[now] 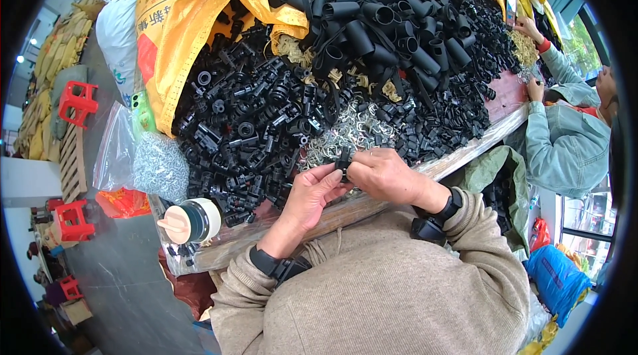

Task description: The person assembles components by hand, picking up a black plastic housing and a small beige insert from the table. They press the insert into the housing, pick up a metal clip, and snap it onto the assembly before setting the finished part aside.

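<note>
Close to the table's near edge, a small black plastic part (344,158) is pinched between the fingertips of both my hands. My left hand (307,199) is closed on its lower left side, thumb and forefinger together. From the right, my right hand (389,176) grips it too, fingers curled; part of the piece is hidden behind them. Just beyond my fingers lies a heap of small silvery curved metal clips (359,128). Left of them spreads a big pile of black plastic fittings (246,122), and to the right lie smaller black pieces (445,122).
Black tubular pieces (372,23) are heaped at the back beside a yellow woven sack (193,16). A cup with a pale lid (193,220) stands at the table's left corner, near a clear bag of small metal parts (159,166). A co-worker (565,136) works at the right.
</note>
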Demonstrator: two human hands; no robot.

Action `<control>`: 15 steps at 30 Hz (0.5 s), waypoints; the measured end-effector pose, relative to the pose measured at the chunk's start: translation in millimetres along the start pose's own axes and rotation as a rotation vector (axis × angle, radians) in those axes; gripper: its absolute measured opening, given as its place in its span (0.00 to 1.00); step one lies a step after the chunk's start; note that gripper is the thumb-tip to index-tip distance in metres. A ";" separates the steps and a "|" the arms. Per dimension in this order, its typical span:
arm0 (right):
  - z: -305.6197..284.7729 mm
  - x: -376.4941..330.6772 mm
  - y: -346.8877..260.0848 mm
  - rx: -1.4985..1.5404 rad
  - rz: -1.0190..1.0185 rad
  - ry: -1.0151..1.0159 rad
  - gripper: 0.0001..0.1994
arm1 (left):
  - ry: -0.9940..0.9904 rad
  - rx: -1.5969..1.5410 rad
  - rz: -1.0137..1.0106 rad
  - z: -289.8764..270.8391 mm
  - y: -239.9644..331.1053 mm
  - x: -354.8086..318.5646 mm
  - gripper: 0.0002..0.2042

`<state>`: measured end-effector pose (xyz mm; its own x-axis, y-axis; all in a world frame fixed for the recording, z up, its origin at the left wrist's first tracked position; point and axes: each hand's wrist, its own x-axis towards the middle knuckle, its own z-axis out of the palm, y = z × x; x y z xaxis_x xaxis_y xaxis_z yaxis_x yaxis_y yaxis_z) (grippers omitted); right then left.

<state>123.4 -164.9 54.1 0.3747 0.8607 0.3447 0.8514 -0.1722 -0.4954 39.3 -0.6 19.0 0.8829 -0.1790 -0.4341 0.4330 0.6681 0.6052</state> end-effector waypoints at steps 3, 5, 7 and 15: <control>2.4 -1.2 -4.0 -0.074 -0.033 0.008 0.08 | 0.027 0.015 0.004 0.0 -1.7 1.7 0.11; 4.2 -3.8 -5.1 -0.109 -0.041 -0.004 0.07 | 0.046 0.032 0.016 1.6 -1.3 0.5 0.11; 7.0 -6.6 -3.3 -0.143 -0.029 -0.006 0.07 | 0.075 0.065 0.036 6.0 -0.5 2.5 0.11; -4.4 -7.3 23.6 0.470 0.340 -0.033 0.08 | 0.040 0.065 0.042 3.0 4.5 -3.1 0.13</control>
<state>142.4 -177.4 43.4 0.5803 0.8101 0.0831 0.4285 -0.2169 -0.8771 39.0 0.8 25.1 0.8932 -0.1214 -0.4329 0.4075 0.6255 0.6653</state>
